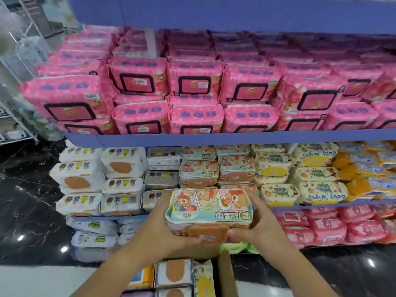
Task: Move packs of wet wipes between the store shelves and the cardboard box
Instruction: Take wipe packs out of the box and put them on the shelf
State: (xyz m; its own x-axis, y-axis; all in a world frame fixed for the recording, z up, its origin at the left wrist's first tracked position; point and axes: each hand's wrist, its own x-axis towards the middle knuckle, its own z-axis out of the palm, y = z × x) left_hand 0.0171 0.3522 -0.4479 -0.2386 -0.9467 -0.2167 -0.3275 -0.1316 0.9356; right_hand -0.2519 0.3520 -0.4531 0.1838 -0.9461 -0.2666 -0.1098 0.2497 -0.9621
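I hold a pale blue pack of wet wipes (209, 211) with cartoon bears and a brown lid, in front of the middle shelf. My left hand (159, 227) grips its left end and my right hand (255, 224) grips its right end, thumb on the lid side. Behind it, stacks of the same bear packs (199, 172) sit on the middle shelf (321, 205). Below my arms stands an open cardboard box (225, 273) with several packs inside, brown-lidded white ones (173, 273) among them.
Pink packs (192, 86) fill the upper blue shelf (214, 139). White packs (85, 181) stack at the left, yellow baby wipes (317, 183) at the right, red packs (327, 228) on the lowest shelf. The floor (25, 200) is black glossy marble.
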